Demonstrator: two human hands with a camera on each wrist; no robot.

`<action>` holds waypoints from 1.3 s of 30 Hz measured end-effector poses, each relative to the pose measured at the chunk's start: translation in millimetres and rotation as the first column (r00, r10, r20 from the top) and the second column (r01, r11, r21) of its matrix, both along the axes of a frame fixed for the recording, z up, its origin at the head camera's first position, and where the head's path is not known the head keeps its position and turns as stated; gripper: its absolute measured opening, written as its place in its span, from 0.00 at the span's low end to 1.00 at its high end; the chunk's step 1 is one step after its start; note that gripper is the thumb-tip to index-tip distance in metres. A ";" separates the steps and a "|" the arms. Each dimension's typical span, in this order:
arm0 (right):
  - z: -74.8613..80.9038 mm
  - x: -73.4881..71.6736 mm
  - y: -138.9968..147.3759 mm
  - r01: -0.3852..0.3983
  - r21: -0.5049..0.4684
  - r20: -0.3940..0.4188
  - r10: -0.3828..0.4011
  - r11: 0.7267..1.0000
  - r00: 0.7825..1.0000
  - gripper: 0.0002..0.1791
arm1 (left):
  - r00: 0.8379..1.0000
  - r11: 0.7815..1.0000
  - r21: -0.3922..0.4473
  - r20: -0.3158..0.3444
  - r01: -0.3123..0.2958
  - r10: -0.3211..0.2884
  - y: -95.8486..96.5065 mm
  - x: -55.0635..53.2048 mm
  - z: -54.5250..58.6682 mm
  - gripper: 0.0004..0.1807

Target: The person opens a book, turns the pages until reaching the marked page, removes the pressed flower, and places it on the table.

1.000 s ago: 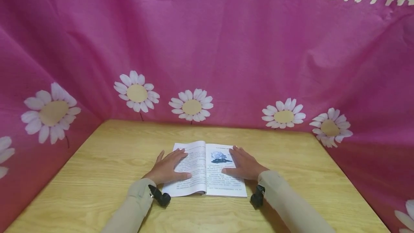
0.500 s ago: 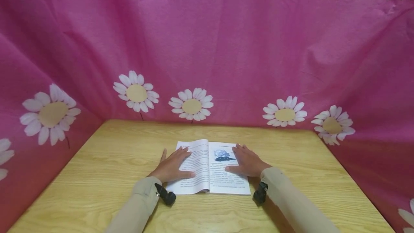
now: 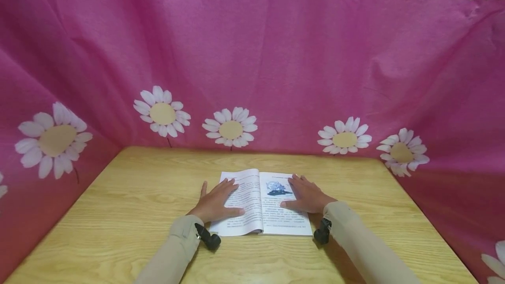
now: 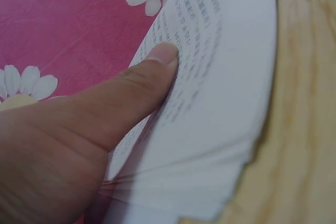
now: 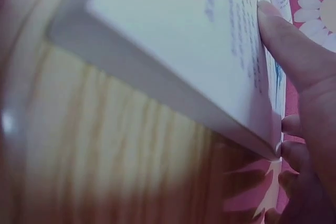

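Observation:
An open book [image 3: 250, 203] lies on the table, printed text on both pages and a blue picture at the top of the right one. My left hand [image 3: 216, 203] rests on the left page with its fingers spread; the left wrist view shows its thumb [image 4: 139, 87] across the text of the curved page [image 4: 231, 72]. On the outer part of the right page rests my right hand [image 3: 309, 195], fingers pointing toward the top corner. In the right wrist view its thumb [image 5: 291, 48] lies on the page, and the other fingers [image 5: 294, 153] are along the book's edge.
The light wooden table [image 3: 150, 192] extends around the book. A pink cloth [image 3: 252, 47] with printed white daisies stands behind it and along both sides. Each wrist carries a small black camera, such as the left one [image 3: 209, 239].
Both hands and the book under them have slid a little to the right and slightly away across the table. The hands keep their places on the pages.

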State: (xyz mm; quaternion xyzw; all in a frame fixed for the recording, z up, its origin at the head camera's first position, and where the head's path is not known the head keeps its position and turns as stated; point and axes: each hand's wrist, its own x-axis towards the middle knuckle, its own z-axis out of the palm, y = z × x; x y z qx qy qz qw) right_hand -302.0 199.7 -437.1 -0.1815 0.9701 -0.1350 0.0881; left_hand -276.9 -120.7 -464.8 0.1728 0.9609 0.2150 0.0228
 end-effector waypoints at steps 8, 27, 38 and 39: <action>-1.5 0.9 0.1 0.001 -0.048 -0.022 -0.002 0.999 1.000 0.58 | 1.000 1.000 0.002 -0.005 -0.006 0.006 0.2 0.2 0.0 0.51; 16.6 22.8 -6.0 0.331 -0.634 0.424 -0.043 0.699 0.904 0.40 | 1.000 0.999 0.036 -0.010 0.000 0.000 -1.1 0.3 -0.1 0.51; 6.7 17.9 5.3 0.316 -0.789 0.470 0.187 0.527 0.863 0.29 | 1.000 1.000 0.031 -0.017 0.000 0.001 -2.1 -1.8 -4.5 0.51; 5.3 17.6 6.4 0.336 -0.807 0.492 0.237 0.486 0.838 0.29 | 1.000 0.999 0.035 -0.021 0.002 -0.001 -2.6 -2.1 -5.5 0.51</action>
